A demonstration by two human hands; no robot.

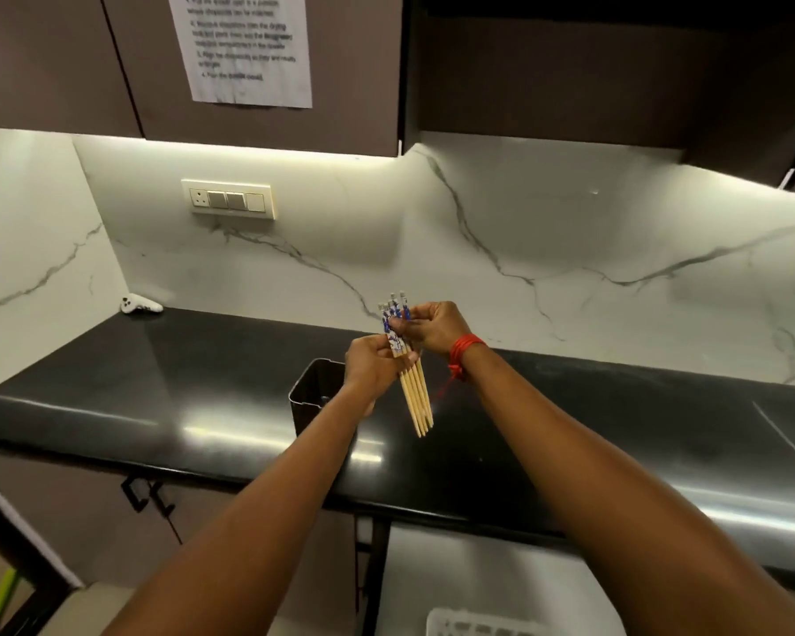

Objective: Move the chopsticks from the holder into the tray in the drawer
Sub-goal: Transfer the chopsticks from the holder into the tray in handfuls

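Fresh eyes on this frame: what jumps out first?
The chopsticks, wooden with blue-and-white patterned tops, are held as a bundle, tips down, by the left hand and right hand at centre, above the black countertop. Just behind the left hand stands the dark holder, and a red thread rings the right wrist. At the bottom edge, the white tray shows below the counter.

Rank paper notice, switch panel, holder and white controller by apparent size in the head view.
1. Paper notice
2. Switch panel and holder: too alike to rank; the left hand hides part of the holder
3. White controller
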